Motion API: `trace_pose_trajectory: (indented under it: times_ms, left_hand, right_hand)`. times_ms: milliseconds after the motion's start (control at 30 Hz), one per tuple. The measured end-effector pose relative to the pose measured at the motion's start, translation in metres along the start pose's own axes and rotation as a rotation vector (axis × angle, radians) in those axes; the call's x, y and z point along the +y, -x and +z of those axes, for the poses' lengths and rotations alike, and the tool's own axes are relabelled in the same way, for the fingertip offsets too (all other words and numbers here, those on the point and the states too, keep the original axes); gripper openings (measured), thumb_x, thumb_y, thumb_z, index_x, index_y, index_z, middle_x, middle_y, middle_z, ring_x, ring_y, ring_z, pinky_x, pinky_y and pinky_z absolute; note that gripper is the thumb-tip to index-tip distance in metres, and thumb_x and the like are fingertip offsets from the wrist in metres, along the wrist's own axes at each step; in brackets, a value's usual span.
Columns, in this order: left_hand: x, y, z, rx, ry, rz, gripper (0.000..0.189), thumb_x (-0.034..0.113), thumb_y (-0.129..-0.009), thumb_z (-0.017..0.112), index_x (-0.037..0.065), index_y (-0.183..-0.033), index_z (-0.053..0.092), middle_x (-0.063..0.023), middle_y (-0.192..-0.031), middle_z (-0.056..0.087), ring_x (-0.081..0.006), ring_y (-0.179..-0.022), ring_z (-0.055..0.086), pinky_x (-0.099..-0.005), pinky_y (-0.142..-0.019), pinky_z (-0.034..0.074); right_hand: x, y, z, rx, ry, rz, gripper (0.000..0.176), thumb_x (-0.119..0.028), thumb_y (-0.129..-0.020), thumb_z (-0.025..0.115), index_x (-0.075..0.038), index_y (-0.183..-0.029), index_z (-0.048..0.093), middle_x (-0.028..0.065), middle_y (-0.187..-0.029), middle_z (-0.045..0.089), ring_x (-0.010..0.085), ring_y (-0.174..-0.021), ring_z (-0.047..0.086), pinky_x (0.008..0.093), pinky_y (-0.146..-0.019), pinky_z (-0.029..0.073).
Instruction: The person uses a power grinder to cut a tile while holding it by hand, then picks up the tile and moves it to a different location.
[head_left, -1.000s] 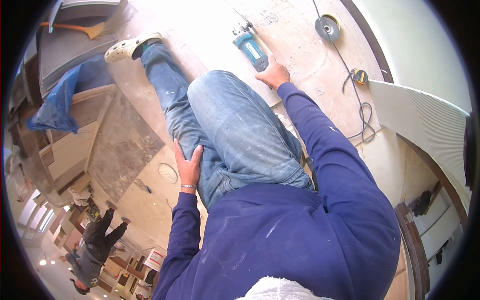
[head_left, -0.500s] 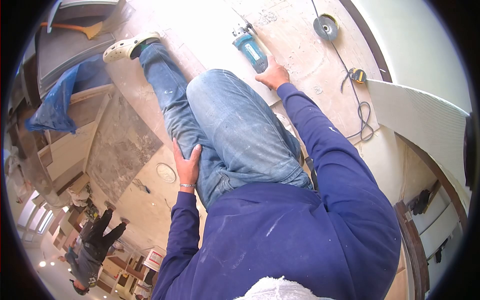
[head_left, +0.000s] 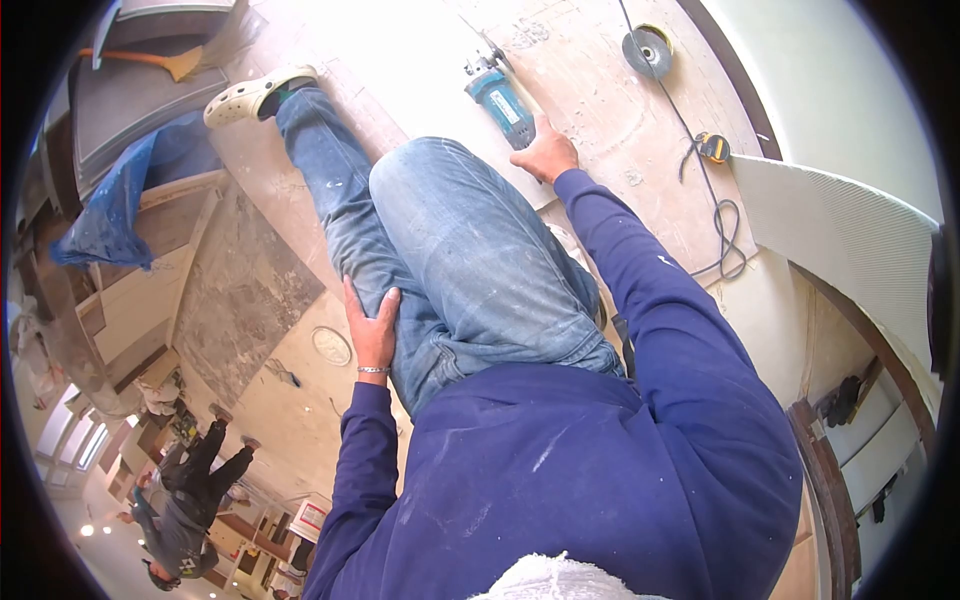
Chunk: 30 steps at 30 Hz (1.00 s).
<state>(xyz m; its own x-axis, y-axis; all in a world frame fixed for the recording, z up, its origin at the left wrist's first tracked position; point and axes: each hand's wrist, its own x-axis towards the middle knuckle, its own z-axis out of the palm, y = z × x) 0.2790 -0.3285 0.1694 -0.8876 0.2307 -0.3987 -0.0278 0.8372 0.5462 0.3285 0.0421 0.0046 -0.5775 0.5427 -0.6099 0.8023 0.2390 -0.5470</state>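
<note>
My right hand (head_left: 549,153) is wrapped around the rear end of a teal power tool (head_left: 503,107), which lies on the pale, dusty board (head_left: 620,130). Metal fittings show at the tool's far end, but its exact kind is hard to make out. Flat against my jeans, at the left thigh, rests my left hand (head_left: 374,330), thumb apart from the fingers and nothing held. Right of the tool lie a round dark disc (head_left: 648,52), a yellow and black tape measure (head_left: 713,148) and a dark cord (head_left: 722,215) that loops at its lower end.
A white ribbed panel (head_left: 850,215) stands at the right. Blue plastic sheeting (head_left: 110,205) and an orange-handled broom (head_left: 175,62) are at the upper left. A round lid-like disc (head_left: 331,346) lies on the floor left of me. Another person (head_left: 190,495) stands farther off at lower left.
My hands and the tool keep their places; the view has shifted very slightly. The distant person's arms and body have moved a little.
</note>
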Motion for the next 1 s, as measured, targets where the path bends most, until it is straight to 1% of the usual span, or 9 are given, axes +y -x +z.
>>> trace_pose_trajectory:
  times_ms: [67,367,500,567,767,1000]
  left_hand:
    - [0.0,0.0,-0.001,0.002,-0.001,0.001,0.096,0.04,-0.087,0.077,-0.008,-0.154,0.028,-0.0256,-0.158,0.033,-0.0326,-0.147,0.033,-0.0373,-0.12,0.025]
    - [0.0,0.0,-0.001,-0.005,0.005,-0.001,0.096,0.041,-0.087,0.077,-0.007,-0.154,0.028,-0.026,-0.158,0.034,-0.0331,-0.146,0.034,-0.0377,-0.12,0.026]
    - [0.001,0.0,-0.001,-0.006,0.002,-0.007,0.096,0.041,-0.087,0.077,-0.006,-0.154,0.027,-0.0257,-0.158,0.034,-0.0331,-0.146,0.034,-0.0377,-0.12,0.026]
    - [0.002,0.0,-0.001,-0.004,-0.005,-0.012,0.096,0.042,-0.087,0.077,-0.006,-0.154,0.027,-0.0255,-0.158,0.034,-0.0331,-0.146,0.034,-0.0377,-0.12,0.026]
    - [0.001,0.0,-0.001,-0.001,-0.006,-0.003,0.095,0.042,-0.087,0.077,-0.006,-0.154,0.029,-0.0255,-0.157,0.035,-0.0331,-0.146,0.034,-0.0377,-0.12,0.026]
    - [0.002,0.0,0.0,0.003,0.009,0.004,0.095,0.041,-0.087,0.077,-0.007,-0.153,0.029,-0.0258,-0.157,0.035,-0.0333,-0.146,0.034,-0.0377,-0.12,0.026]
  right_hand:
    - [0.006,-0.003,0.007,0.055,-0.008,-0.034,0.09,-0.037,-0.063,0.074,-0.009,-0.142,0.044,0.0246,-0.11,0.07,0.0408,-0.105,0.068,0.0442,-0.093,0.053]
    - [0.006,0.001,0.009,0.083,-0.026,-0.031,0.086,-0.036,-0.063,0.074,-0.009,-0.14,0.046,0.0235,-0.111,0.07,0.0402,-0.105,0.068,0.0437,-0.094,0.053]
    - [0.001,-0.002,0.007,0.071,-0.036,-0.03,0.088,-0.036,-0.063,0.073,-0.009,-0.142,0.045,0.0233,-0.111,0.07,0.0395,-0.105,0.068,0.0432,-0.094,0.053]
    - [-0.007,0.0,-0.002,0.0,-0.02,-0.018,0.088,-0.036,-0.065,0.071,-0.007,-0.143,0.042,0.027,-0.116,0.068,0.0401,-0.111,0.066,0.0432,-0.097,0.052]
    - [-0.007,-0.001,0.001,0.03,-0.014,-0.026,0.087,-0.036,-0.065,0.071,-0.006,-0.142,0.043,0.0271,-0.115,0.068,0.0403,-0.11,0.066,0.0436,-0.097,0.052]
    - [0.0,0.002,-0.002,-0.002,-0.014,-0.036,0.09,-0.036,-0.065,0.072,-0.006,-0.145,0.041,0.0275,-0.117,0.067,0.0402,-0.112,0.066,0.043,-0.098,0.051]
